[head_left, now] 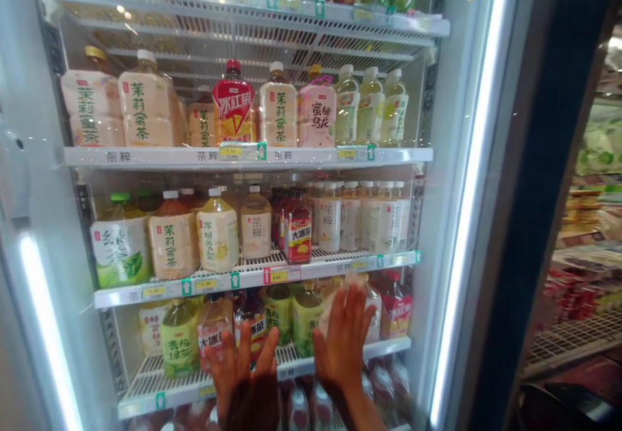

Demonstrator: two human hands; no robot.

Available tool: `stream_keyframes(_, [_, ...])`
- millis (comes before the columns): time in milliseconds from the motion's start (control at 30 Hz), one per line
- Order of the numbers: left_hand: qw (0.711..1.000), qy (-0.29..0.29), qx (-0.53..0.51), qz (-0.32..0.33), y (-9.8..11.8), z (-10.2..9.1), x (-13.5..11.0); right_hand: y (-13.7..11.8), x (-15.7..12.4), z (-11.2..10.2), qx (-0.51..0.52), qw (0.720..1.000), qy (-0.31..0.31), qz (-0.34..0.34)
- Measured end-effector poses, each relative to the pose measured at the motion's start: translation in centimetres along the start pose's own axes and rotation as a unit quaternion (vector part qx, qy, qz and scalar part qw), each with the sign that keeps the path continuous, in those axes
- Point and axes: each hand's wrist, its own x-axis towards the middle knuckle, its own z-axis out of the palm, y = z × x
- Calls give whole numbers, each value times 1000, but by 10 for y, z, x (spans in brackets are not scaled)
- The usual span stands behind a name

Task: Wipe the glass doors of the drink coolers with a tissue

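My left hand (240, 369) and my right hand (343, 343) are raised side by side, palms forward and fingers spread, flat against what looks like the glass door (437, 236) of a drinks fridge. Neither hand holds anything. Behind the left hand stand dark tea bottles (253, 324) on the lower wire shelf (160, 385). Behind the right hand are a pale bottle and a red-labelled bottle (396, 311). Green tea bottles (179, 343) stand further left on the same shelf.
Upper shelves carry large jasmine tea bottles (146, 104), a red iced tea bottle (233, 107) and small pale bottles (383, 217). The lit door frame (466, 223) runs down the right. Store shelving (587, 269) lies beyond it.
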Motion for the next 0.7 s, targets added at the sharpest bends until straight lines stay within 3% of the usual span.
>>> stream_keyframes(67, [1000, 24, 20, -2, 11, 6, 8, 11, 37, -10, 8, 1000, -3, -2])
stream_keyframes(100, [999, 38, 29, 0, 17, 8, 12, 14, 41, -12, 9, 1000, -5, -12])
stream_keyframes(167, [999, 46, 25, 7, 29, 11, 20, 20, 17, -9, -1, 999, -7, -37])
stream_keyframes(267, [999, 38, 5, 7, 39, 12, 29, 31, -47, 4, -20, 995, 4, -98])
stream_keyframes(333, [999, 45, 5, 4, 42, 12, 35, 42, -56, 6, -28, 990, 8, -138])
stream_keyframes(400, [998, 56, 12, 9, 45, 11, 39, 56, -26, -1, -23, 994, 12, -103])
stream_keyframes(467, [998, 53, 8, 14, 47, 9, 41, 67, 18, -11, -3, 1000, 24, -8])
stream_keyframes(533, [999, 37, -7, 13, 47, 7, 38, 72, 39, -17, 12, 998, 37, 43])
stream_keyframes(600, [999, 31, -12, 6, 43, 4, 34, 69, 22, -15, 7, 998, 34, 52])
stream_keyframes(700, [1000, 30, -10, 1, 30, 1, 28, 66, -31, -6, -21, 1000, 4, 4])
